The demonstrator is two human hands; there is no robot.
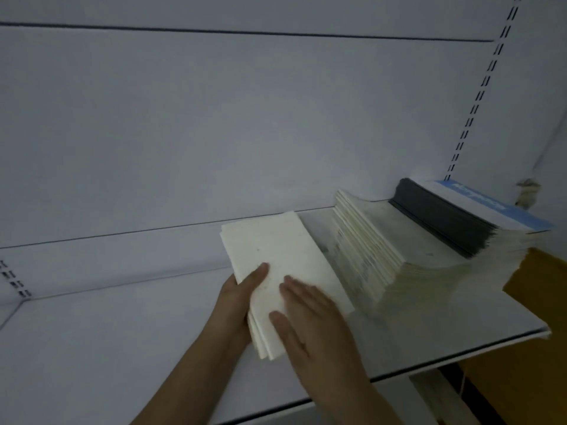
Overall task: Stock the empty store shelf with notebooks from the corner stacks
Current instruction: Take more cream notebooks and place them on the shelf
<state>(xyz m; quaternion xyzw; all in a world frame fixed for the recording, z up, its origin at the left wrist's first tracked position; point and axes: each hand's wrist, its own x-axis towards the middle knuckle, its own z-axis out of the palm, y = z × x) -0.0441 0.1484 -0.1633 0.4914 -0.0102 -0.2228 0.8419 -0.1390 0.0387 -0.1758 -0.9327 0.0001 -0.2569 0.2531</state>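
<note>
Both hands on a small bundle of cream notebooks [277,271], held just left of the corner stack [399,250], low over the shelf [429,332].

Left hand [237,302]: fingers under the bundle's left edge, thumb curled over the top cover, so it grips. Right hand [313,320]: fingers straight, flat on the top cover, pressing down; grips nothing.

Corner stack sits at the right end of the shelf, stepped: cream books low on its left, a taller pile with dark spines and a blue-white cover [491,207] on its right, tight to the back panel [214,133].

Handling, my read:
- thin soft-cover books, each light; the bundle is moderate
- covers look smooth, so books probably slide and fan out unless clamped top and bottom
- bundle will sag if held by one end, so take it at the long edges near the middle, thumb on top, fingers below
- corners and edges dent easily; set it down flat

Hard to tell:
- whether the bundle touches the shelf or hovers
- book count; edges at the near end are splayed and blurred
- cover print unreadable
- stack's right side is motion-blurred
- yellow thing [540,286] beyond the stack is cut off, unidentified
</note>
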